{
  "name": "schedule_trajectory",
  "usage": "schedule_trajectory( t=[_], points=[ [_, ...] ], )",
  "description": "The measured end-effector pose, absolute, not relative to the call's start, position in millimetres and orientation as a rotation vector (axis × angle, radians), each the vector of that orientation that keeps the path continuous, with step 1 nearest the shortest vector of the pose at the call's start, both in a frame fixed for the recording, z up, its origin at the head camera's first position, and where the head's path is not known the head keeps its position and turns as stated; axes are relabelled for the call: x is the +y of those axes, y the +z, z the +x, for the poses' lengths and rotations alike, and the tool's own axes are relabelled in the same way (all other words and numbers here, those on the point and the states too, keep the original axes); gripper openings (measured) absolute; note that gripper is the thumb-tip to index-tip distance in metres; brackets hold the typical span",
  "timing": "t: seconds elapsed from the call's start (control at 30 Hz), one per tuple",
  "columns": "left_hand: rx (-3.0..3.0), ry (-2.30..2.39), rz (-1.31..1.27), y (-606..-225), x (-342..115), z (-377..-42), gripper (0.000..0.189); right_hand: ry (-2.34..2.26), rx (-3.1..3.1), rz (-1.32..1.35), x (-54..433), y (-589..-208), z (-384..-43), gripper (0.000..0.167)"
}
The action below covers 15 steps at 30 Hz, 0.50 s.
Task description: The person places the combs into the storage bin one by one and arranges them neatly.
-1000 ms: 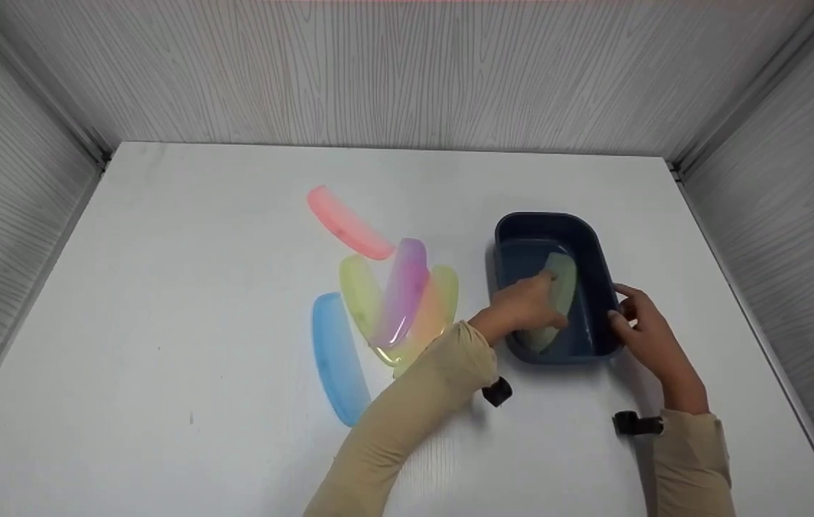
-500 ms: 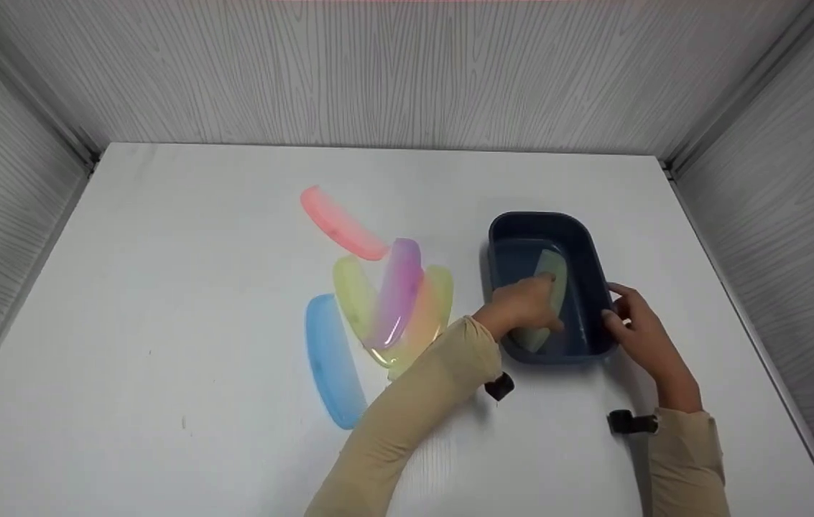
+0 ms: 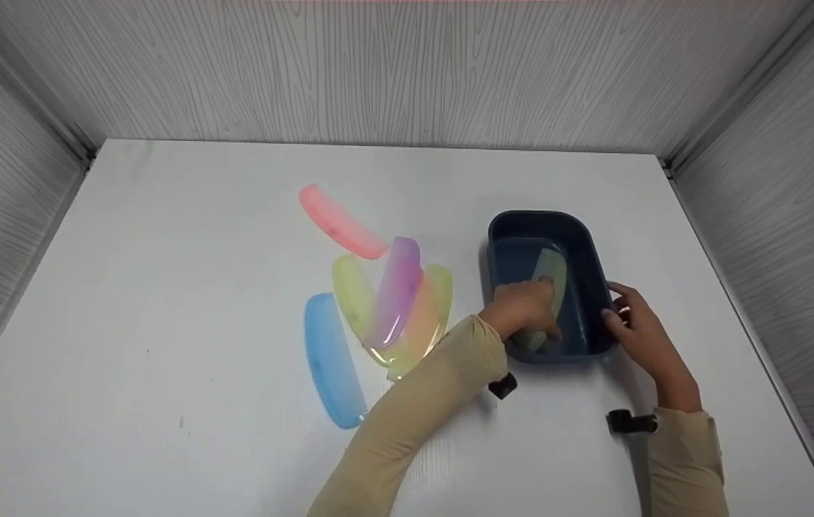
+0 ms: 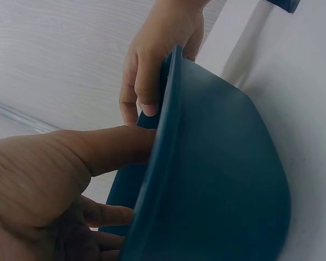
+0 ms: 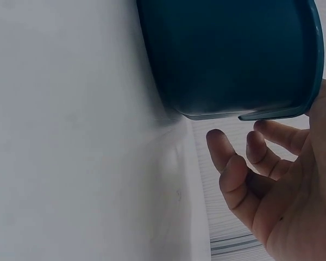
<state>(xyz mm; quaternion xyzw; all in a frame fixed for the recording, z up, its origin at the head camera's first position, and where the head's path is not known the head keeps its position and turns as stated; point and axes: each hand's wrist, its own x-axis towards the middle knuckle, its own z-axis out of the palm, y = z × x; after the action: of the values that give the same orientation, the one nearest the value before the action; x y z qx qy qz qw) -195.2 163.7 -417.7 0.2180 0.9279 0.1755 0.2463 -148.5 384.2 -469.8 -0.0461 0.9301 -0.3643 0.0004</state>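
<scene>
The dark blue rectangular box [image 3: 498, 269] stands on the right part of the table. Inside it, my left hand [image 3: 525, 305] grips a pale green comb [image 3: 552, 266] that lies slantwise near the bottom; the palm hides its middle. In the left wrist view, the left thumb and fingers [image 4: 111, 215] reach over the rim, and the comb is hidden behind the wall. My right hand [image 3: 640, 334] holds the box's right wall, thumb over the rim. Seen from the right wrist, its other fingers [image 5: 233, 174] curl loosely beside the outer wall.
Left of the box lie a purple comb [image 3: 399, 287] across yellow-green combs [image 3: 353, 287], with an orange tint beneath. A pink comb [image 3: 338, 222] lies farther back, a blue comb [image 3: 331, 359] nearer left. Grey panels [image 3: 378, 72] wall in the white table [image 3: 162, 287].
The green comb has settled slightly lower and leftward in the box, the left hand moving with it. The right hand keeps its place on the box wall. The whole head view has shifted slightly.
</scene>
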Motion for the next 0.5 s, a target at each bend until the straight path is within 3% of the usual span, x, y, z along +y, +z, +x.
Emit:
schedule_trajectory(
  t=[0.5],
  points=[
    [2.538,0.405,0.552,-418.4,167.3,-195.6,0.077,-1.1,2.88,-0.114,386.2,-469.0,-147.7,0.051]
  ],
)
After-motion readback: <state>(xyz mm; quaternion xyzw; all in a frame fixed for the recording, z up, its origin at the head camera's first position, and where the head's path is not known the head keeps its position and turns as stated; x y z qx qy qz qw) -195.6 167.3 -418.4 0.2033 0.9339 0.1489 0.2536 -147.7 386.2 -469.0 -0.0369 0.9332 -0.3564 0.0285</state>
